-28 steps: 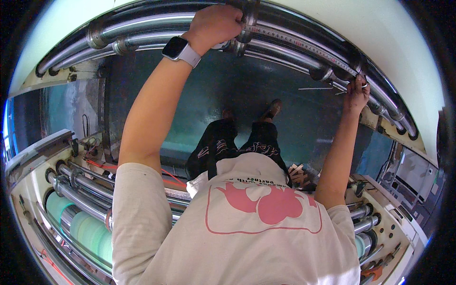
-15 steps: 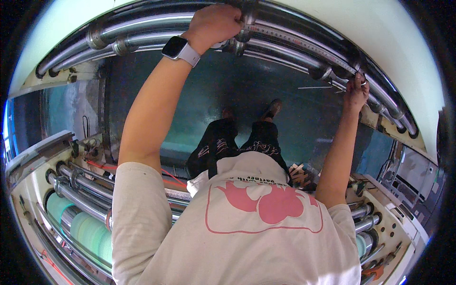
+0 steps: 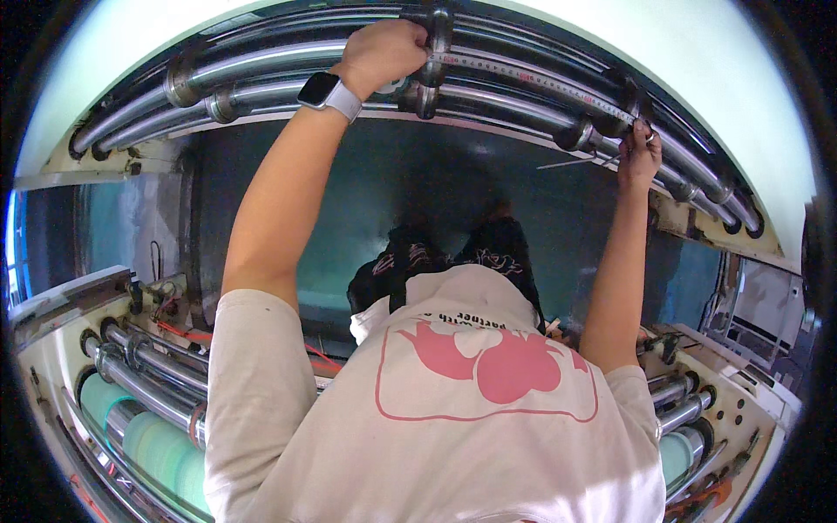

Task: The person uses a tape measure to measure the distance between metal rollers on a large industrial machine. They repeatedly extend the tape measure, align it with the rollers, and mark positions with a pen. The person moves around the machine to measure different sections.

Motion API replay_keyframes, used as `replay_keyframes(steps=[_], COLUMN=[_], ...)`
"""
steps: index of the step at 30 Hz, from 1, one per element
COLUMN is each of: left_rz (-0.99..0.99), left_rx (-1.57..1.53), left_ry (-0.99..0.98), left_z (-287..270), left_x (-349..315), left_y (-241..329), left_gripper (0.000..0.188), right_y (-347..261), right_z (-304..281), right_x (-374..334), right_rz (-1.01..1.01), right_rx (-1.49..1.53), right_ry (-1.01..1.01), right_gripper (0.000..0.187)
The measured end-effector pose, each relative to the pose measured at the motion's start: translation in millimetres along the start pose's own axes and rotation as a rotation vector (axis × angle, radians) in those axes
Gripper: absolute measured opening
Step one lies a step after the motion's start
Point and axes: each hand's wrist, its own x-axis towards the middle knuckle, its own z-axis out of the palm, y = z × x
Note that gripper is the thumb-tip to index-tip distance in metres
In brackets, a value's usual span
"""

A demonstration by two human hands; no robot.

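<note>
A tape measure (image 3: 532, 75) is stretched along the steel rollers at the far side, its marked blade running between my two hands. My left hand (image 3: 384, 54), with a watch (image 3: 329, 92) on its wrist, is closed on the blade's left end beside a dark collar (image 3: 433, 52). Part of a rounded pale thing (image 3: 392, 86) shows below that hand; I cannot tell its kind. My right hand (image 3: 641, 155) pinches the blade's right end by another collar (image 3: 635, 98). A thin metal rod (image 3: 567, 163) juts out left of my right hand; whether I hold it is unclear.
More chrome rollers (image 3: 148, 383) and green-banded rolls (image 3: 157, 449) lie at the near left, with red hoses (image 3: 187, 331) beside them. Further rollers (image 3: 684, 410) are at the near right. A pale machine cover (image 3: 741, 105) curves above the far rollers. Dark floor (image 3: 288, 174) lies between.
The view has shifted, so the far rollers sit lower. My right hand appears slightly further left along the rollers. Both hands keep the tape stretched.
</note>
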Motion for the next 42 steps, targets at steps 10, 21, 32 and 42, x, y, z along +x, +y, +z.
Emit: replay_keyframes(steps=[10,21,32,42], left_rz=[0.02,0.03,0.014,0.035], left_rx=[-0.017,0.017,0.024,-0.001], left_ry=[0.0,-0.013,-0.029,-0.03], left_z=[6.7,5.4,1.8,6.2], left_x=[3.4,3.4,1.7,3.6], left_y=[-4.4,-4.1,-1.4,-5.8], left_gripper=[0.022,0.021,0.022,0.022], right_y=[1.1,4.9,5.3,2.5], right_z=[3.6,-2.8,-3.5,-0.8], right_x=[-0.7,3.5,3.9,-1.2], right_rz=[-0.01,-0.038,-0.026,-0.014], right_rx=[0.003,0.008,-0.021,-0.02], right_ry=[0.035,0.018,0.015,0.052], right_gripper=[0.016,0.013,0.017,0.014])
